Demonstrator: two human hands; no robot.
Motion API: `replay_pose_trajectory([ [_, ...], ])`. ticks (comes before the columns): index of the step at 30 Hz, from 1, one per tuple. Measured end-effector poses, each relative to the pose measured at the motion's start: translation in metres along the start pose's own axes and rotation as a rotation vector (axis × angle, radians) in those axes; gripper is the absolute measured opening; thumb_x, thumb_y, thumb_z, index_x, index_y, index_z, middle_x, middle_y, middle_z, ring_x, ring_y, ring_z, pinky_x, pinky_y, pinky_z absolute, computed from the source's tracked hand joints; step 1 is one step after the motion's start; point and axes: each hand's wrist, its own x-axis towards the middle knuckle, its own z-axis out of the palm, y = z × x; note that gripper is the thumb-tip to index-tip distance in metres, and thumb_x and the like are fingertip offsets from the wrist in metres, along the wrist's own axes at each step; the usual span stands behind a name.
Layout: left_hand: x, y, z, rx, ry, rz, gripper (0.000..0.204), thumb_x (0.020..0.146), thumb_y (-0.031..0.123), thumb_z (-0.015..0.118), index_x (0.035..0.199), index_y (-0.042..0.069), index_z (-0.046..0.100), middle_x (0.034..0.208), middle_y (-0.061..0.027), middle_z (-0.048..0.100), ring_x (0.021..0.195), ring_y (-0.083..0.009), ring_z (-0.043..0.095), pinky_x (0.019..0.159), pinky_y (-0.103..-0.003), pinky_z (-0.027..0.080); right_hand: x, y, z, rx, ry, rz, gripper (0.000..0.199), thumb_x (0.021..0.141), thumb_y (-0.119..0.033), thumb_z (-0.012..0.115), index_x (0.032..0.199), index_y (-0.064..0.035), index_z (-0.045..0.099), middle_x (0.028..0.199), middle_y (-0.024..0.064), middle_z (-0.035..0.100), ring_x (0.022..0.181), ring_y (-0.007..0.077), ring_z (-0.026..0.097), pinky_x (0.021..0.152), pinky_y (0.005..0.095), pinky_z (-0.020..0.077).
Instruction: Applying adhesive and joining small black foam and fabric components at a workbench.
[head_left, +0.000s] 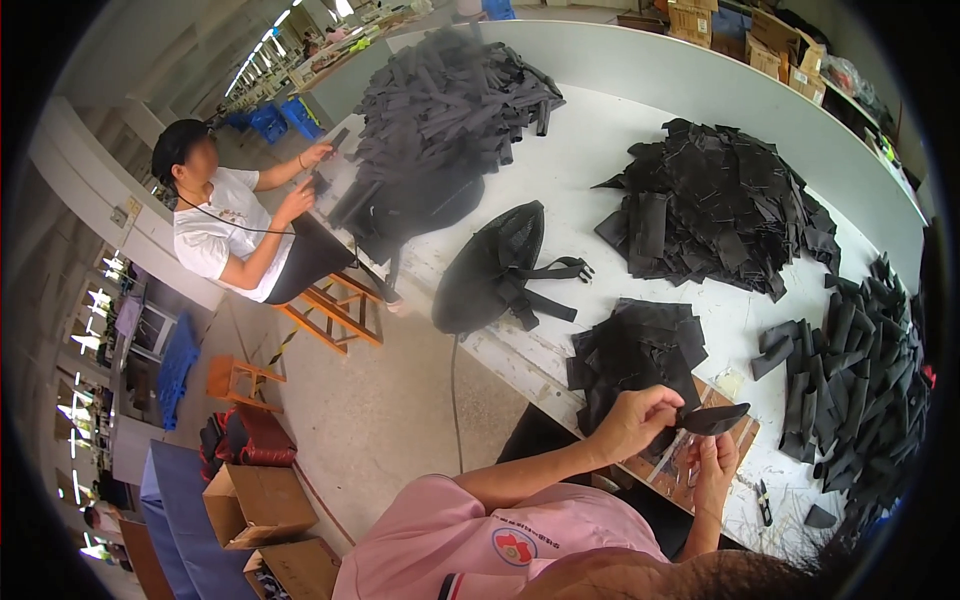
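Note:
My left hand is closed in a pinch at the left end of a small black fabric piece. Just below that piece, my right hand has its fingertips pressed together at the fabric's lower edge. The piece is curved, with its pointed end to the right. Both hands are over a brown board at the table's near edge. Right behind my left hand lies a stack of flat black fabric pieces. A pair of thread snips rests to the right of my right hand.
Heaps of black fabric pieces and folded black pieces cover the table's right side. A black bag with straps lies mid-table. Across at the left, a co-worker sits by a pile of dark strips. Cardboard boxes stand at lower left.

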Motion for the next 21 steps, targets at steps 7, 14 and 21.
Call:
replay_pose_trajectory([
  [7, -0.009, -0.062, -0.084, 0.339, 0.494, -0.005, 0.013, 0.082, 0.007, 0.05, 0.089, -0.001, 0.057, 0.074, -0.0099, 0.062, 0.065, -0.0148, 0.06, 0.057, -0.025, 0.046, -0.001, 0.026, -0.064, -0.969, 0.192, -0.368, 0.016, 0.085, -0.011, 0.049, 0.075, 0.0018, 0.047, 0.066, 0.0158, 0.049, 0.058, 0.0303, 0.048, 0.054, 0.0369, 0.0383],
  [14, -0.016, -0.101, -0.121, 0.791, 0.702, 0.19, 0.012, 0.081, 0.011, 0.05, 0.086, 0.001, 0.056, 0.079, -0.0145, 0.059, 0.074, -0.0337, 0.056, 0.064, -0.038, 0.045, 0.001, 0.046, -0.075, -1.178, 0.241, -0.411, 0.015, 0.085, -0.01, 0.048, 0.076, 0.0015, 0.047, 0.069, 0.0165, 0.05, 0.062, 0.0346, 0.049, 0.056, 0.0388, 0.0383],
  [21, -0.017, -0.103, -0.116, 0.853, 0.741, 0.167, 0.013, 0.082, 0.013, 0.049, 0.086, 0.004, 0.056, 0.078, -0.0129, 0.059, 0.071, -0.0329, 0.056, 0.061, -0.038, 0.044, 0.0, 0.039, -0.069, -1.147, 0.233, -0.405, 0.012, 0.084, -0.008, 0.047, 0.077, 0.0013, 0.046, 0.071, 0.0161, 0.047, 0.064, 0.035, 0.048, 0.055, 0.0402, 0.0364],
])
